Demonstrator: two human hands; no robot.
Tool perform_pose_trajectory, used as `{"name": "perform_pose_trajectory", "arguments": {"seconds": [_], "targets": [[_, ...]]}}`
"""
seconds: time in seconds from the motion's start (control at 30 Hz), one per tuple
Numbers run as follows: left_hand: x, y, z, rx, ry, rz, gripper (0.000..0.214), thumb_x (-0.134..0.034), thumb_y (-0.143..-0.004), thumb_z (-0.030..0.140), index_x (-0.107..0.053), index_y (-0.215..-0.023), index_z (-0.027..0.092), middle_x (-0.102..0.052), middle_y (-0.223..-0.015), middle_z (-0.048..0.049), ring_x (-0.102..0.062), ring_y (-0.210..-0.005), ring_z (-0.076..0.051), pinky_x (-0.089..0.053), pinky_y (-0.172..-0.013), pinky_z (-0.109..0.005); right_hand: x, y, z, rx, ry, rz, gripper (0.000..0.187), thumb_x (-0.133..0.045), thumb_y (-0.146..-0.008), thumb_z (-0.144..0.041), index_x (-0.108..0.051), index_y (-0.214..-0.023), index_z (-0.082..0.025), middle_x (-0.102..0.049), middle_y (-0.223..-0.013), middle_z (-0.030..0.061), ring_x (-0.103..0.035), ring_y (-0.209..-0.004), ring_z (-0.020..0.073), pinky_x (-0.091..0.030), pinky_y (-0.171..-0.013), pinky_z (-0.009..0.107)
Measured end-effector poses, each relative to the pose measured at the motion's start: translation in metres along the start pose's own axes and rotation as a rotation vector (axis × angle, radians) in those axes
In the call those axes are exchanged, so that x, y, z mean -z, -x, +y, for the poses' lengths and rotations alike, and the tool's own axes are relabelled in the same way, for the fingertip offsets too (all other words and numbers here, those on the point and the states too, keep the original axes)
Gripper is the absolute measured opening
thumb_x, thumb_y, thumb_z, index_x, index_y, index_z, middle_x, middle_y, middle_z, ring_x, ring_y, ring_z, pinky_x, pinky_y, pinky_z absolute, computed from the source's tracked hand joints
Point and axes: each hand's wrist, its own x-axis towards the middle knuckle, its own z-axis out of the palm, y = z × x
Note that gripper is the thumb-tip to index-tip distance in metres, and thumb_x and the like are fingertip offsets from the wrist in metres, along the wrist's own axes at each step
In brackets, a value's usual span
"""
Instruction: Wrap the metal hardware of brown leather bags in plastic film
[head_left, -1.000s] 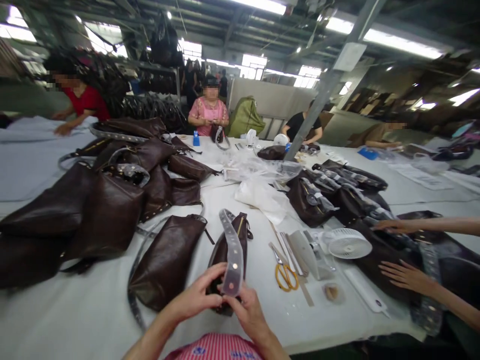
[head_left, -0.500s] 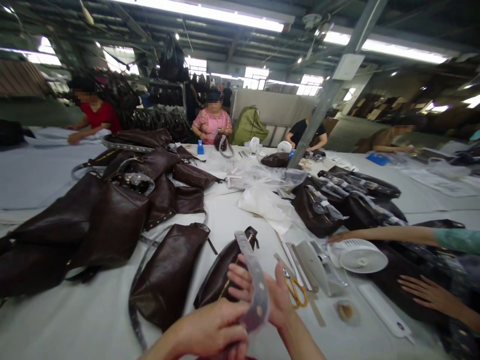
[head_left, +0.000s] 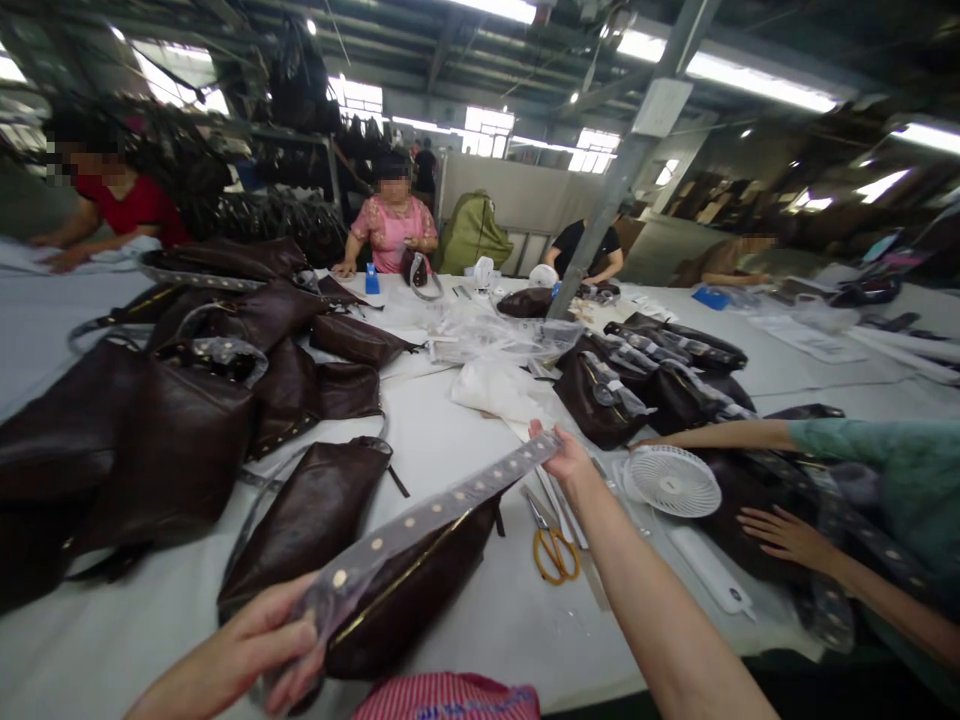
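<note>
The strap is stretched out to the left of the scissors, its long axis slanting from near left to just beyond them. Its near end is pinched by the fingers of the left hand, well left of the scissors; its far end is gripped by those of the right hand, the nearer to them. The bag is laid left of the scissors, roughly along the strap.
</note>
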Motion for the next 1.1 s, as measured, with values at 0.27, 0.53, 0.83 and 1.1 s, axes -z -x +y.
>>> {"name": "perform_pose_trajectory", "arguments": {"seconds": [0.27,0.53,0.83,1.1], "targets": [[0.037,-0.009,0.045,0.269,-0.2,-0.209,0.063,-0.069,-0.069,0.062,-0.061,-0.115,0.019,-0.071,-0.09,-0.0049,-0.066,-0.081,-0.023,-0.05,-0.067,-0.026,-0.005,0.029,0.0,0.029,-0.006,-0.082,0.032,-0.039,-0.097,-0.02,-0.057,-0.122,-0.012,-0.074,-0.1,0.0108,-0.071,-0.093,0.0175,-0.058,-0.089,0.035],[-0.001,-0.111,0.099,-0.027,-0.737,0.261,0.07,-0.061,-0.079,0.057,-0.05,-0.134,0.016,-0.041,-0.148,-0.0132,-0.034,-0.137,-0.032,-0.022,-0.115,-0.041,-0.03,0.057,0.03,0.093,-0.06,-0.178,0.032,-0.031,-0.101,-0.025,-0.062,-0.104,-0.016,-0.07,-0.113,0.0087,-0.065,-0.109,0.0154,-0.05,-0.101,0.039],[-0.066,-0.236,0.087,-0.177,-0.262,-0.086,0.039,-0.065,-0.072,0.05,-0.056,-0.08,0.014,-0.056,-0.065,0.0014,-0.05,-0.06,-0.013,-0.039,-0.06,-0.025,-0.032,0.071,0.048,0.107,0.146,-0.24,0.022,-0.047,-0.097,-0.032,-0.061,-0.099,-0.015,-0.072,-0.105,0.012,-0.069,-0.1,0.02,-0.055,-0.09,0.04],[-0.03,-0.228,0.102,-0.03,-0.076,-0.029,0.043,-0.076,-0.065,0.049,-0.053,-0.074,0.014,-0.053,-0.057,0.0025,-0.045,-0.046,-0.008,-0.035,-0.047,-0.021,0.055,0.07,0.029,0.346,0.655,0.167,0.013,-0.073,-0.076,-0.023,-0.063,-0.074,-0.015,-0.066,-0.062,0.0004,-0.061,-0.054,0.0103,-0.047,-0.047,0.016]]}}
